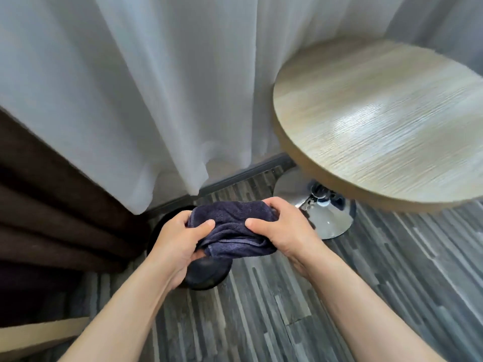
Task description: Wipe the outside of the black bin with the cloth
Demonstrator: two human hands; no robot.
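Note:
A dark blue terry cloth [232, 228] is bunched between both of my hands, held above the floor. My left hand [177, 239] grips its left end with thumb on top. My right hand [282, 228] grips its right end. Below and behind the cloth stands the round black bin [206, 273] on the floor; most of it is hidden by the cloth and my left hand, with only its near lower wall and a part of the far rim [172, 212] showing.
A round wooden table [386, 121] on a chrome pedestal base [326, 218] stands to the right of the bin. White sheer curtain [156, 100] hangs behind, dark brown curtain [39, 210] at left. Striped grey carpet [261, 322] covers the floor.

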